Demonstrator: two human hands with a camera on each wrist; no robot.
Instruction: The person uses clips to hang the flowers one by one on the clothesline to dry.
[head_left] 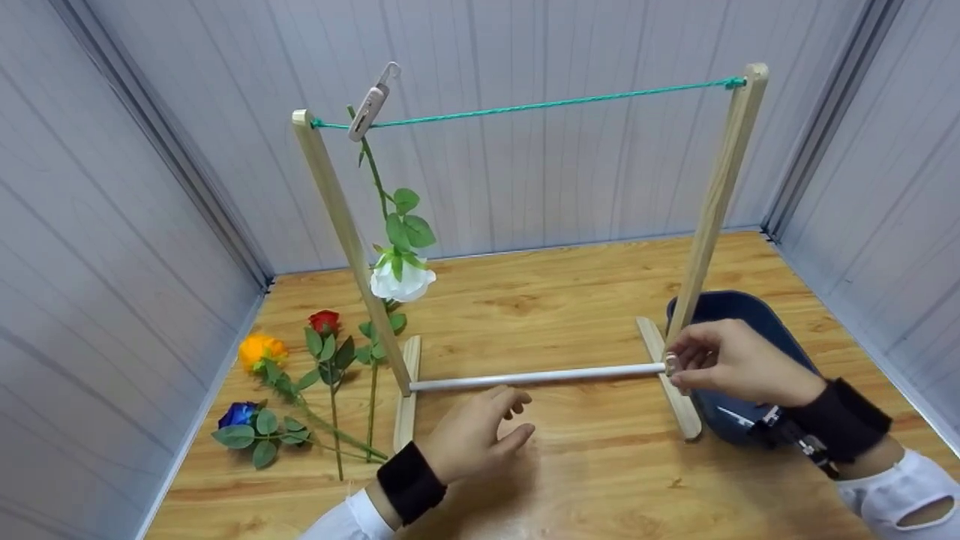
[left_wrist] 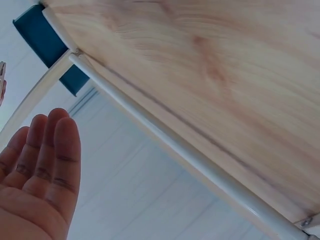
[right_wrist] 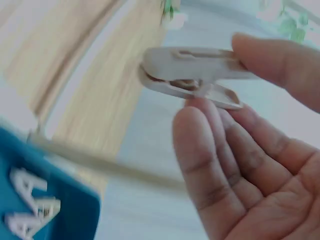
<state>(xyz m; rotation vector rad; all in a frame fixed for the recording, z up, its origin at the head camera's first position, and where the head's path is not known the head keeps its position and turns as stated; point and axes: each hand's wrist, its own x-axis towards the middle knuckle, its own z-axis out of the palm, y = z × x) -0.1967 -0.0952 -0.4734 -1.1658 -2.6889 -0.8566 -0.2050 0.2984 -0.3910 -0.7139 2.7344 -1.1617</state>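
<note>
- Head view: my right grip [head_left: 739, 364], 4 o'clock, pinches a clothespin [right_wrist: 195, 65].
- Left grip [head_left: 480, 433], 6 o'clock, loosely wide near white bar [head_left: 540, 376].
- White rose [head_left: 403, 280] hangs upside-down, 10 o'clock.

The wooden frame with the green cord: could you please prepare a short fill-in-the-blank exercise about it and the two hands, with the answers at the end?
1. The hanging rose has ____ petals.
2. Its bloom points ____ from the green cord.
3. The right hand pinches a clip, while the left hand holds ____.
4. Seen by the person, the tray is at the frame's ____ end.

Missing words: white; down; nothing; right
</note>
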